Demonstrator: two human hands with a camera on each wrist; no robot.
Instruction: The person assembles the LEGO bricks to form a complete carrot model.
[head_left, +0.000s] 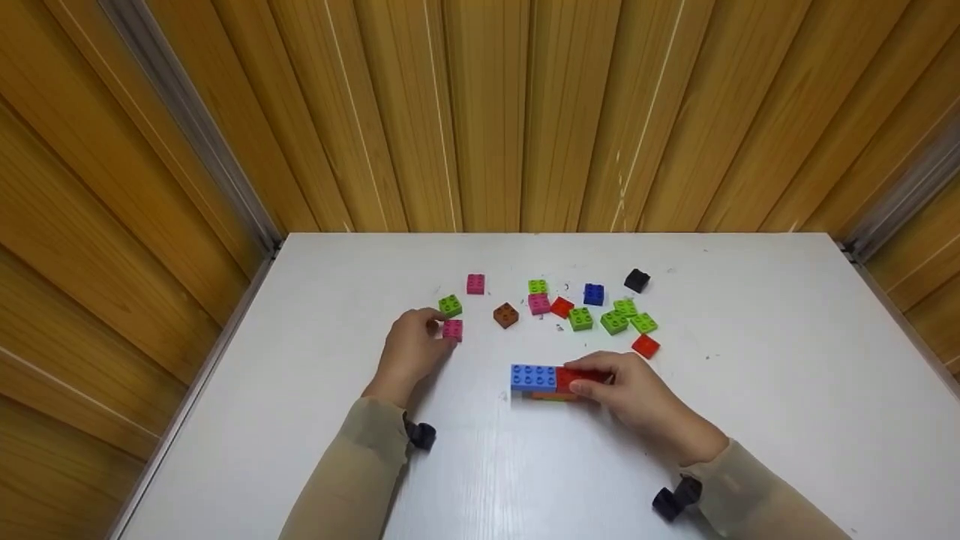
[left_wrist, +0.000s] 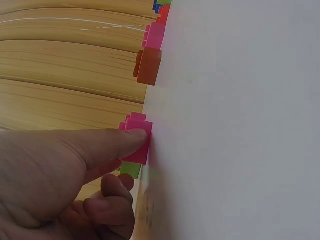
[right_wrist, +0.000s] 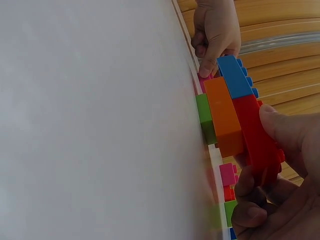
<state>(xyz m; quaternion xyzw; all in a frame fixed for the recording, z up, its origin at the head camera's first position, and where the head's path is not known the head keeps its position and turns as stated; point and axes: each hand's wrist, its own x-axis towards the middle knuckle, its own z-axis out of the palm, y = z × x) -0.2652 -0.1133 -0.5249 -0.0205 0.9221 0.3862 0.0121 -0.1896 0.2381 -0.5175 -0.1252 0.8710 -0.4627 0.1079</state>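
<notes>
My left hand [head_left: 411, 351] pinches a pink toy building brick [head_left: 452, 330], with the thumb on its near side in the left wrist view. Just behind that brick sits a lime green brick [head_left: 450, 305], close to the index finger. My right hand [head_left: 630, 386] grips the red brick [right_wrist: 254, 135] of a joined stack. A light blue brick [head_left: 533, 377] extends the stack's top layer to the left. Below them are an orange brick [right_wrist: 222, 115] and a green brick [right_wrist: 205, 117] at the bottom. Whether the stack touches the table cannot be told.
Loose bricks lie behind the hands on the white table [head_left: 300, 450]: brown [head_left: 505, 315], pink [head_left: 475, 283], dark blue [head_left: 593, 294], black [head_left: 637, 280], red [head_left: 645, 346] and several green [head_left: 580, 319]. Wood-patterned panels [head_left: 487, 112] stand behind the table.
</notes>
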